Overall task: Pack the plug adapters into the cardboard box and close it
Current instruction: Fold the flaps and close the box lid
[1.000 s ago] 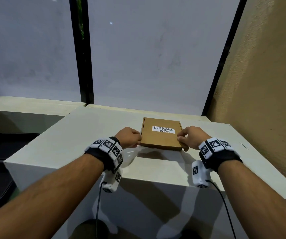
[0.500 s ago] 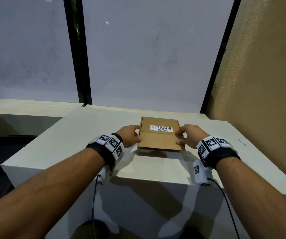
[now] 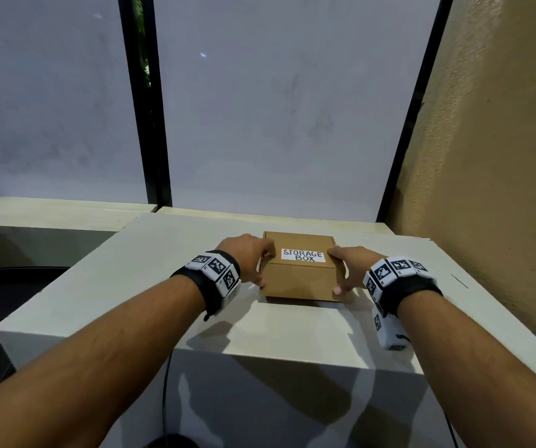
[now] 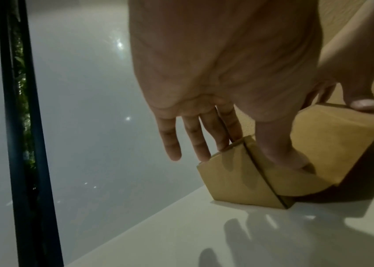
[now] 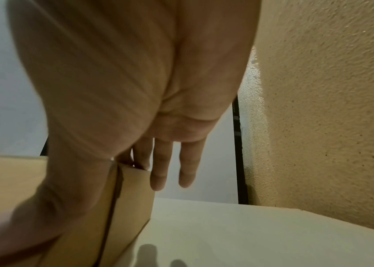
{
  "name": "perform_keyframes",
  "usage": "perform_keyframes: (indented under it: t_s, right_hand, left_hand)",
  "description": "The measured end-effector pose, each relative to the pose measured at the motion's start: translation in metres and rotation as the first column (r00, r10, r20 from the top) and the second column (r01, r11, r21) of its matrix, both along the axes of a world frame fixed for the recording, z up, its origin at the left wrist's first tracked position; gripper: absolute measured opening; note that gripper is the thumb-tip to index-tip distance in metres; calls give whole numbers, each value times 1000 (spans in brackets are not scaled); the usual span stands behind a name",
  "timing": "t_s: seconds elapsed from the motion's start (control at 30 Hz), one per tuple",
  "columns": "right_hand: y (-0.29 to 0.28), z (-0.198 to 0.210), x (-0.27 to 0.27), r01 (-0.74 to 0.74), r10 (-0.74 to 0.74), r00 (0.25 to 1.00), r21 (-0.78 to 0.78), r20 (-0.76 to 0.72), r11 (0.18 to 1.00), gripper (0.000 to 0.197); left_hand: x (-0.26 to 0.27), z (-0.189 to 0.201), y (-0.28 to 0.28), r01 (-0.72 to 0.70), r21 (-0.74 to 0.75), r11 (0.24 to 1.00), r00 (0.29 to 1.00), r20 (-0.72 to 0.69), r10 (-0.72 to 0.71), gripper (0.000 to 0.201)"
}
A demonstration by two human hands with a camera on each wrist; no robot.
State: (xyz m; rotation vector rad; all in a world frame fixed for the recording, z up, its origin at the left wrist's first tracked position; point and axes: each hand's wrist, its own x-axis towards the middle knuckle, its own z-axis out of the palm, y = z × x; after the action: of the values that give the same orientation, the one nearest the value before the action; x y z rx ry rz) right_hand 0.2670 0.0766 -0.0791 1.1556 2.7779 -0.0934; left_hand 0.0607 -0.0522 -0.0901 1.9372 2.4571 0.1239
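Note:
A brown cardboard box (image 3: 299, 282) labelled STORAGE BOX (image 3: 303, 255) sits shut on the white table (image 3: 163, 270), a little right of centre. My left hand (image 3: 253, 260) is against its left side and my right hand (image 3: 344, 270) against its right side. In the left wrist view my left hand (image 4: 204, 90) has straight fingers at the box's (image 4: 227, 180) top side edge, with the thumb pressing the front flap. In the right wrist view my right hand (image 5: 113, 90) does the same on the box (image 5: 131, 198). No plug adapters show.
A rough tan wall (image 3: 502, 189) rises close along the table's right edge. Frosted window panes (image 3: 276, 124) with black frames stand behind the table. A lower ledge (image 3: 50, 211) runs at the back left. Cables hang from my wrists below the table's near edge.
The lid's front part has folded down over the box's front. Both hands have slid further back along the box's sides, with the thumbs now on the front flap.

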Motion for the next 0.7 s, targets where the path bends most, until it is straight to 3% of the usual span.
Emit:
perform_keyframes:
  t_s: [0.13, 0.33, 0.5, 0.7]
  right_hand:
    - [9, 2, 1, -6, 6, 1000, -1, 21, 1000, 88]
    - [18, 3, 0, -1, 0, 1000, -54, -21, 999, 103]
    - [22, 3, -8, -46, 46, 999, 10, 2, 999, 90]
    - [30, 2, -13, -60, 60, 998, 0, 8, 998, 94]
  left_hand:
    - [-1, 6, 3, 18, -63, 998, 999, -33, -20, 79]
    - [-10, 4, 7, 37, -74, 997, 996, 85, -31, 78]
    - [-16, 1, 10, 11, -54, 999, 972, 235, 2, 82]
    - [-19, 1, 20, 56, -28, 998, 984, 173, -50, 72]
